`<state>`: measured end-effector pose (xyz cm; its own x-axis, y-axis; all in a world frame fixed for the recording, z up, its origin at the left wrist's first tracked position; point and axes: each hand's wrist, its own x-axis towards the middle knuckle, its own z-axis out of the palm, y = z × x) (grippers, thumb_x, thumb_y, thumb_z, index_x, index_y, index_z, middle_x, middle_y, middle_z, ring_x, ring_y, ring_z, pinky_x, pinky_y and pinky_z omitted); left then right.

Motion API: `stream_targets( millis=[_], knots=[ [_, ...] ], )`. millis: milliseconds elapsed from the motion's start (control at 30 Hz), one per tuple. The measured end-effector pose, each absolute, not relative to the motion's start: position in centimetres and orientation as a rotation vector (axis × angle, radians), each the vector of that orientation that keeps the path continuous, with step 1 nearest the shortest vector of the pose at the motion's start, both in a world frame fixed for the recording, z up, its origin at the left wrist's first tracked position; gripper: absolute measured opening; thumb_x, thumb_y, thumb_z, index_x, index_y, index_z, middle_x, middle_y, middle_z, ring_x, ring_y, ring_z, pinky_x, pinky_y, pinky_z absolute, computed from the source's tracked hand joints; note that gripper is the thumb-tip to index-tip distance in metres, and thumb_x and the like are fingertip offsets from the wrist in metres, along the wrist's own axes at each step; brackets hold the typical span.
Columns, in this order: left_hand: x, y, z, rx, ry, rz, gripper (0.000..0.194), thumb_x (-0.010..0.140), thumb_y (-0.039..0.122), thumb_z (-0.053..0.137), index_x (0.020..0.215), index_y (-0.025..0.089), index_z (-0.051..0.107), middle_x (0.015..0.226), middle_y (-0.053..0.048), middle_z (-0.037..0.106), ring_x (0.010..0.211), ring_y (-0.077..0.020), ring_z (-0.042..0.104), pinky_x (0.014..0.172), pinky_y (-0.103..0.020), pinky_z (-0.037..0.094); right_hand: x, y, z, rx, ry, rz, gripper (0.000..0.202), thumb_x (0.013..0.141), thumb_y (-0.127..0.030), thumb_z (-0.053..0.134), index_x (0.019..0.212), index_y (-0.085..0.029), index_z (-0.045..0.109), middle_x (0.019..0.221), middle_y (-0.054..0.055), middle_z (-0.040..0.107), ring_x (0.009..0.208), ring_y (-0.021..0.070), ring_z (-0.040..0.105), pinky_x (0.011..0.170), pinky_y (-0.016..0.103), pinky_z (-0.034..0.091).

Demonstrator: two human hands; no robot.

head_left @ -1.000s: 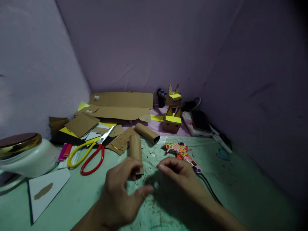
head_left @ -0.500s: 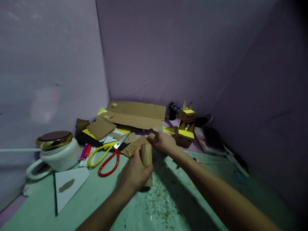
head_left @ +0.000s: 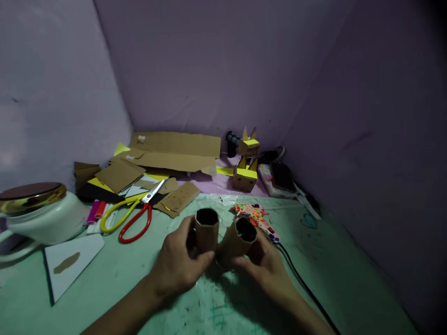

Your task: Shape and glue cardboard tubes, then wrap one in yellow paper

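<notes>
Two cardboard tubes stand side by side over the green tabletop, their dark hollow ends facing up. My left hand (head_left: 179, 258) is closed around the left tube (head_left: 207, 235), which is nearly upright. The right tube (head_left: 233, 242) leans a little to the right, with my right hand (head_left: 267, 270) wrapped around its right side. A narrow gap separates the tubes near the top; their lower ends are partly hidden by my thumbs and shadow. Behind my right hand lies a bright spotted thing shaped like a glue gun (head_left: 253, 214), with a black cord (head_left: 303, 281) running toward the front.
Scissors (head_left: 138, 211) with yellow and red handles lie left, beside markers (head_left: 96, 214) and a lidded white mug (head_left: 52, 218). Cardboard sheets (head_left: 181, 151) fill the back. Two small cardboard boxes with pointed ears (head_left: 245, 179) and a phone (head_left: 282, 177) sit back right.
My right hand has come back toward me with a second tube, now beside the left one. Both tubes show their open ends. The view has shifted right, bringing the spotted thing and cord into sight.
</notes>
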<state>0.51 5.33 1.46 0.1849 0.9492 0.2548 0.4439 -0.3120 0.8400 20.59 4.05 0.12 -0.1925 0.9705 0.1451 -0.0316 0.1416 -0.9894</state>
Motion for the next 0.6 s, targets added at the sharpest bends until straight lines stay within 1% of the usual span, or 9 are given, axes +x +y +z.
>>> stream_targets(
  millis=[100, 167, 267, 400, 500, 600],
  knots=[
    [0.8, 4.9, 1.2, 1.921, 1.223, 0.971, 0.037, 0.068, 0.015, 0.064, 0.103, 0.02, 0.055, 0.086, -0.003, 0.069, 0.074, -0.0208, 0.066, 0.063, -0.032, 0.054, 20.5, 3.6, -1.2, -0.917, -1.5, 1.188, 0.04, 0.074, -0.018, 0.067, 0.112, -0.023, 0.056, 0.108, 0.007, 0.067, 0.1, 0.0249, 0.063, 0.085, 0.035, 0.05],
    [0.6, 4.9, 1.0, 1.866, 1.181, 0.884, 0.028, 0.071, 0.016, 0.063, 0.097, 0.02, 0.056, 0.084, -0.003, 0.069, 0.074, -0.0208, 0.065, 0.063, -0.031, 0.053, 20.4, 3.8, -1.6, -0.917, -1.591, 1.113, 0.042, 0.076, -0.017, 0.065, 0.116, -0.021, 0.055, 0.108, 0.007, 0.066, 0.099, 0.0245, 0.062, 0.085, 0.035, 0.05],
    [0.2, 5.0, 0.8, 1.786, 1.158, 0.782, 0.02, 0.074, 0.02, 0.063, 0.093, 0.019, 0.057, 0.083, -0.003, 0.069, 0.074, -0.0207, 0.064, 0.063, -0.03, 0.052, 20.6, 4.0, -1.8, -0.923, -1.682, 1.025, 0.045, 0.08, -0.022, 0.064, 0.123, -0.02, 0.052, 0.101, 0.007, 0.065, 0.095, 0.0244, 0.061, 0.085, 0.035, 0.049],
    [-0.2, 5.1, 0.5, 1.773, 1.162, 0.699, 0.022, 0.076, 0.022, 0.064, 0.097, 0.016, 0.059, 0.088, -0.005, 0.07, 0.078, -0.0219, 0.063, 0.067, -0.031, 0.051, 20.7, 4.0, -2.0, -0.882, -1.67, 1.044, 0.045, 0.083, -0.027, 0.064, 0.125, -0.02, 0.052, 0.102, 0.007, 0.065, 0.094, 0.0252, 0.061, 0.083, 0.035, 0.049],
    [-0.2, 5.3, 0.6, 1.787, 1.11, 0.689, 0.025, 0.076, 0.019, 0.064, 0.1, 0.016, 0.059, 0.094, -0.007, 0.07, 0.085, -0.0241, 0.063, 0.073, -0.034, 0.05, 20.6, 4.0, -2.1, -0.859, -1.656, 1.057, 0.046, 0.082, -0.026, 0.064, 0.126, -0.023, 0.053, 0.107, 0.007, 0.065, 0.096, 0.0263, 0.062, 0.083, 0.037, 0.049],
    [-0.2, 5.3, 0.8, 1.771, 1.085, 0.7, 0.026, 0.074, 0.017, 0.064, 0.099, 0.015, 0.061, 0.093, -0.008, 0.069, 0.084, -0.0246, 0.062, 0.072, -0.034, 0.05, 20.6, 4.2, -2.2, -0.839, -1.668, 1.024, 0.05, 0.08, -0.024, 0.065, 0.129, -0.026, 0.051, 0.115, 0.008, 0.065, 0.101, 0.0285, 0.061, 0.087, 0.04, 0.048]
  ],
)
